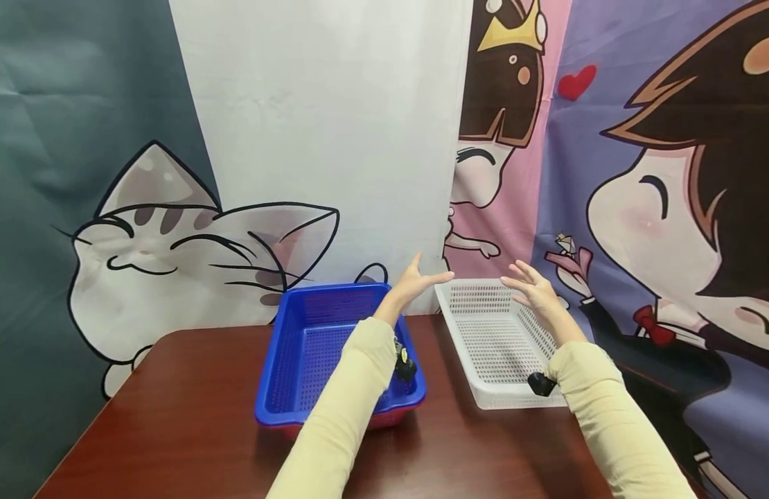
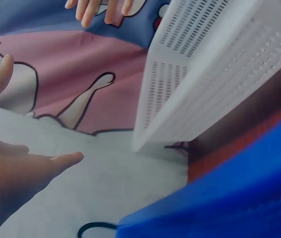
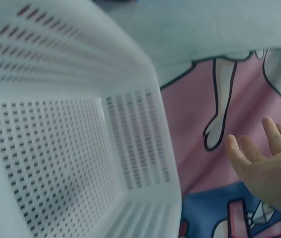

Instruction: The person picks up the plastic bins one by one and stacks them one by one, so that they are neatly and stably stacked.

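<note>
My left hand (image 1: 412, 285) is raised over the far right corner of a blue plastic basket (image 1: 319, 357), thumb and fingers spread, holding nothing. Its splayed fingers also show in the left wrist view, apart from the white basket (image 2: 220, 84) and the blue rim (image 2: 230, 196). Above the right side of the white perforated basket (image 1: 490, 339) hovers my right hand (image 1: 537, 294), fingers loosely extended around nothing. In the right wrist view that hand (image 3: 274, 173) is off to the side of the white basket (image 3: 61, 153), which contains nothing visible.
A red edge (image 1: 391, 418) shows beneath the blue basket. Both baskets stand side by side on a reddish-brown table (image 1: 191, 409), with a gap between them. Behind hangs a cloth backdrop (image 1: 322, 125) with cartoon figures. Small black devices (image 1: 540, 383) sit at both wrists.
</note>
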A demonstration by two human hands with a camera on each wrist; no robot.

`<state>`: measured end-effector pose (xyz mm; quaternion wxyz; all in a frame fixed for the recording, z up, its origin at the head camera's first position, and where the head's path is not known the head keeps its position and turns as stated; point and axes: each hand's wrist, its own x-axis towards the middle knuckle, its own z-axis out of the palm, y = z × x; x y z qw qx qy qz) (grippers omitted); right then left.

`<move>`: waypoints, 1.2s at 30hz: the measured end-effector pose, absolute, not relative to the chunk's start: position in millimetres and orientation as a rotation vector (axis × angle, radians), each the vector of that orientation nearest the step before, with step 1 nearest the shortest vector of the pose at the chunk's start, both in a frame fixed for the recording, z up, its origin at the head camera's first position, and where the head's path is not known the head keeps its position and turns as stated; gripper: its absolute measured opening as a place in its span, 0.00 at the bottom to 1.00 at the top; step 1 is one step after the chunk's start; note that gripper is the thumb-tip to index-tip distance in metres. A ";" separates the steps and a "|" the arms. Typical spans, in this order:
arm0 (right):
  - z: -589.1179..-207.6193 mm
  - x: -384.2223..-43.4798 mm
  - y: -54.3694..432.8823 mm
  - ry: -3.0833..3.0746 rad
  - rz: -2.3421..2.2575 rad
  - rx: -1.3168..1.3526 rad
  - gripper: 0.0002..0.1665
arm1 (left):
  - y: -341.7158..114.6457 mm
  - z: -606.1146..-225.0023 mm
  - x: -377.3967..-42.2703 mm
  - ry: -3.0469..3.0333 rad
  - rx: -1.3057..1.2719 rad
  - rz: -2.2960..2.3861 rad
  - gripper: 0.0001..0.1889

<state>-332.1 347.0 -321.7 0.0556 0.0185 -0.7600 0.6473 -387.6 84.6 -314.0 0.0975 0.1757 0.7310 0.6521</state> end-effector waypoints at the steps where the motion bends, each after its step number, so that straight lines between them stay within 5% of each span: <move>1: -322.8 -331.5 350.4 -2.305 1.967 0.051 0.49 | 89.0 -316.5 -388.5 2.151 0.507 1.958 0.54; 36: -376.3 -306.1 440.5 -2.287 1.822 -0.380 0.50 | 172.7 -372.9 -402.7 1.783 0.013 2.537 0.45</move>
